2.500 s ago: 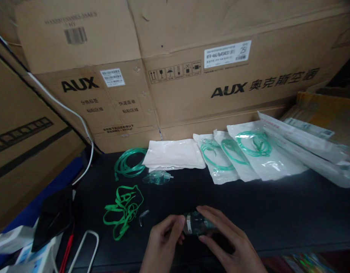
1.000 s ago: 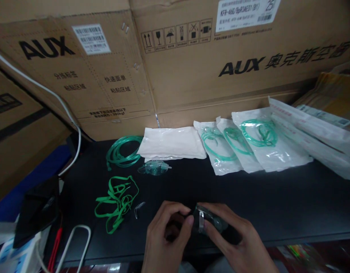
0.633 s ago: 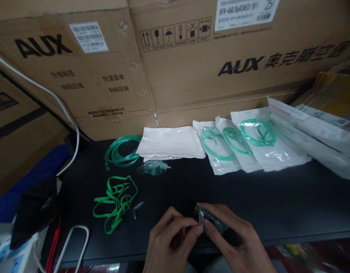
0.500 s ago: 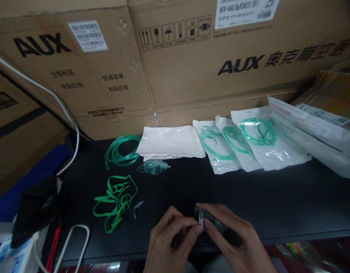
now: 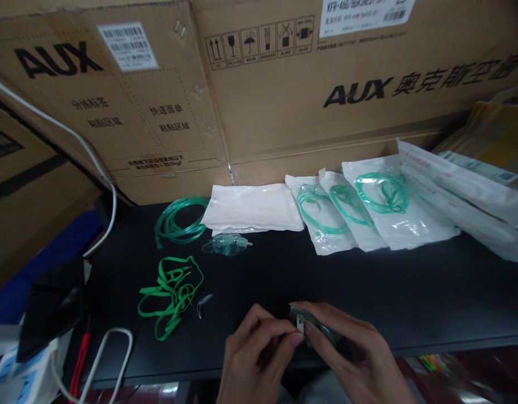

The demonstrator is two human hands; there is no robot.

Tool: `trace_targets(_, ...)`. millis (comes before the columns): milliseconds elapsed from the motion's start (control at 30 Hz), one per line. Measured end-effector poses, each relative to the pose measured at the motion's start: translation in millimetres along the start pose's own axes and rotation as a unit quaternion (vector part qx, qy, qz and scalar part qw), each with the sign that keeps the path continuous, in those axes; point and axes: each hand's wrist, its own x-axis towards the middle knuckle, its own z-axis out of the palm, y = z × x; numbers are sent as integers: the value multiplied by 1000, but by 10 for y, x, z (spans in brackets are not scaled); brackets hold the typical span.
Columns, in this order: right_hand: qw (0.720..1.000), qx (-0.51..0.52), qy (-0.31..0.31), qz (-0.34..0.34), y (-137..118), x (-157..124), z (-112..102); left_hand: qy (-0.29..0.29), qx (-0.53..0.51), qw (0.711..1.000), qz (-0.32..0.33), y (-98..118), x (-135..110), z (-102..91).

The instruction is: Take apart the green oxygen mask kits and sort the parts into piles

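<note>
My left hand (image 5: 259,348) is closed, with thumb and forefinger pinching a small pale metal strip (image 5: 300,322) that has a rounded end. My right hand (image 5: 355,348) holds a translucent green plastic mask (image 5: 321,325), mostly covered by the fingers, and its thumb touches the strip. Both hands meet over the front of the black table. To their left lie some small clear-and-silver pieces (image 5: 204,306) and a tangle of green elastic straps (image 5: 170,297). Farther back is another clear green mask piece (image 5: 227,244).
A coil of green tubing (image 5: 180,221) and white packets (image 5: 252,207) lie at the back of the black table (image 5: 259,275). Packaged green tubing sets (image 5: 380,196) stand to the right. Large cardboard boxes (image 5: 262,112) form the rear wall. A white cable (image 5: 94,157) hangs at left.
The hands and the mask have shifted very slightly to the right, with the same grip. The camera view has tilted a little; things on the table stay put.
</note>
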Motion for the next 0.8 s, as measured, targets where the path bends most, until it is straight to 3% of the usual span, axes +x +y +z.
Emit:
trace_targets(367, 996, -80, 30, -6, 40, 1, 59, -41, 22, 999, -20, 12, 78, -71)
trace_targets(567, 994, -100, 31, 6, 119, -35, 24, 4, -16, 996, -84, 49, 47, 16)
trace_targets(800, 997, -45, 62, -7, 146, -58, 62, 4, -28, 996, -88, 35, 9, 32)
